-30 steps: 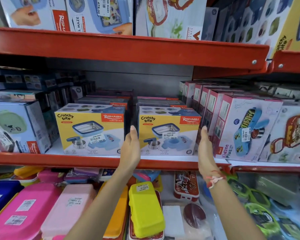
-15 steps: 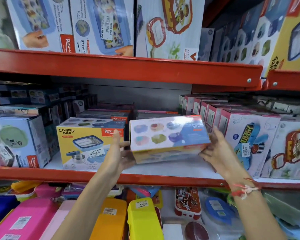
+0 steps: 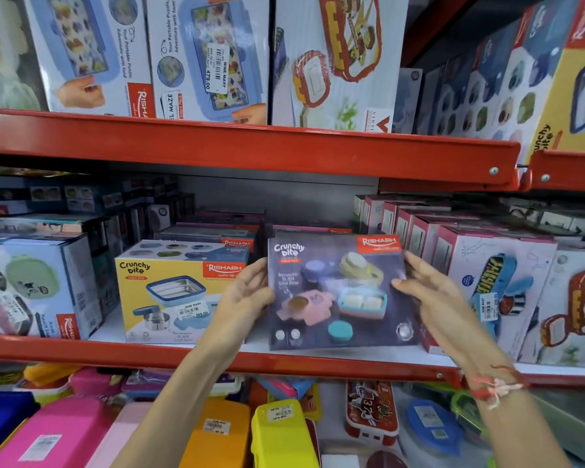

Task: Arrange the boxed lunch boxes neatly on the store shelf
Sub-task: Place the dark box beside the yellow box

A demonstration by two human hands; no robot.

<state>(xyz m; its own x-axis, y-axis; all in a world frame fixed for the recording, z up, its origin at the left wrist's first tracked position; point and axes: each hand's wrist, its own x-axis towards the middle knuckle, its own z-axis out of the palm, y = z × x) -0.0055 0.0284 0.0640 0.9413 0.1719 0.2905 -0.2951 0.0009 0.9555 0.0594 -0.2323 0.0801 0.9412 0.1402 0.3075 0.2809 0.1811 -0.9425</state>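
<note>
I hold a Crunchy Bite lunch box carton (image 3: 338, 292) at the middle shelf, its dark purple printed face turned toward me. My left hand (image 3: 247, 295) grips its left edge and my right hand (image 3: 429, 292) grips its right edge. Its lower edge sits at or just above the white shelf board (image 3: 368, 354); I cannot tell which. Beside it on the left stands a second Crunchy Bite carton (image 3: 169, 295), showing its yellow front. More flat Rishabh cartons (image 3: 213, 234) lie stacked behind both.
Pink Kidzee Plus cartons (image 3: 487, 282) stand in a row right of the held carton. A blue-white carton (image 3: 34, 285) stands at left. The red shelf lip (image 3: 115, 352) runs below, the upper red shelf (image 3: 250, 146) above. Loose coloured plastic lunch boxes (image 3: 277, 434) fill the lower level.
Both hands took the right Crunchy Bite carton off the shelf, tipped it up, and turned it around. Its dark purple face now points at me instead of the yellow front.
</note>
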